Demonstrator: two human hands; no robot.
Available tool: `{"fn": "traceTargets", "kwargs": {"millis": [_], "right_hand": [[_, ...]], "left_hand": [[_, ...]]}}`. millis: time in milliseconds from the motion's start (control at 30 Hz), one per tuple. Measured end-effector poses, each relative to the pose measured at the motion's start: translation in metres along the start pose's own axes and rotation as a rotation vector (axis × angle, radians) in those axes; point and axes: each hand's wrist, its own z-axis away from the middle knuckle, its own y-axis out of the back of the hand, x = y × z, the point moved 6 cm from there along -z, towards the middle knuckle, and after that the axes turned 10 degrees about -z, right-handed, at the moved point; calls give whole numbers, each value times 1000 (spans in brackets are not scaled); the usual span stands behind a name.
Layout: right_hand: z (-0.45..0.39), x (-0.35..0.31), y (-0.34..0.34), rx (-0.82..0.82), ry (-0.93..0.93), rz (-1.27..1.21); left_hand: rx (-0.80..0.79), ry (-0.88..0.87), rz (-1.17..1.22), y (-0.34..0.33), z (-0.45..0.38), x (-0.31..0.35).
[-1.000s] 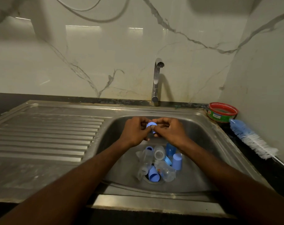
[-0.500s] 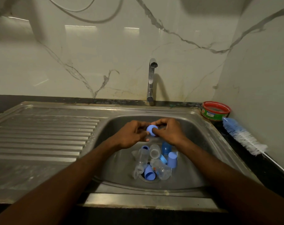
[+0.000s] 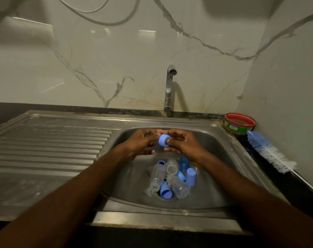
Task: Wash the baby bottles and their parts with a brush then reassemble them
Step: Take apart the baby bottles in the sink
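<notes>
Over the steel sink (image 3: 223, 158) both my hands meet on a small blue collar ring (image 3: 163, 140). My left hand (image 3: 142, 143) pinches its left side with curled fingers and my right hand (image 3: 183, 144) pinches its right side, thumb on the rim. Below them, around the drain, lie several clear baby bottles (image 3: 179, 187) and blue caps (image 3: 191, 176), one cap (image 3: 165, 191) on its side over the drain. The blue and white bottle brush (image 3: 270, 152) lies on the dark counter at the right, away from both hands.
The tap (image 3: 169, 90) stands behind the sink, with no water running. A red and green tub (image 3: 239, 123) sits at the back right corner by the wall. A ribbed steel drainboard (image 3: 50, 149) stretches to the left.
The blue ring has been turned between my fingers, its side and rim now facing me more. My hands have stayed together over the sink.
</notes>
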Motion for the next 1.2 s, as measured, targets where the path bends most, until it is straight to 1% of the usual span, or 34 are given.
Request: {"fn": "traceTargets", "kwargs": {"millis": [67, 100, 133, 200, 233, 267, 300, 367, 433, 500, 567, 633, 767, 833, 933, 1033, 1133, 1200], "right_hand": [[-3, 2, 2, 14, 5, 26], [-4, 2, 4, 14, 6, 93], [-3, 3, 5, 7, 3, 215], [-1, 4, 8, -60, 29, 660], [1, 6, 7, -137, 48, 904], [3, 10, 3, -223, 54, 1084], [5, 13, 1, -285, 40, 1177], [6, 16, -2, -324, -4, 1199], [6, 14, -3, -315, -11, 1151], [5, 9, -1, -247, 18, 1105], [3, 1, 3, -132, 85, 1081], [2, -2, 8, -52, 119, 1059], [5, -6, 14, 19, 105, 1088], [5, -9, 14, 54, 98, 1100], [5, -11, 13, 90, 86, 1080], [5, -6, 18, 110, -14, 1093], [7, 1, 25, 96, -172, 1183], [9, 5, 31, 65, -267, 1250]], "left_hand": [[63, -26, -44, 7, -2, -1], [101, -58, -148, 10, -3, -1], [146, -98, -328, 13, -3, -1], [196, -168, -789, 13, -3, 0], [183, -192, -947, 9, -2, 0], [149, -206, -1032, 5, -1, 0], [109, -213, -1066, -1, 1, 0], [70, -234, -1084, -8, 2, 1], [72, -261, -1092, -11, 2, 4], [75, -272, -1058, -11, 3, 5], [78, -256, -1010, -9, 3, 4], [94, -236, -974, -7, 1, 3], [46, -267, -966, -13, 0, 3], [48, -281, -971, -14, -1, 3], [18, -265, -1053, -12, -3, 0], [-84, -155, -1173, -11, -4, -12], [-263, -21, -1286, -11, -4, -29], [-402, 48, -1305, -14, -1, -38]]}}
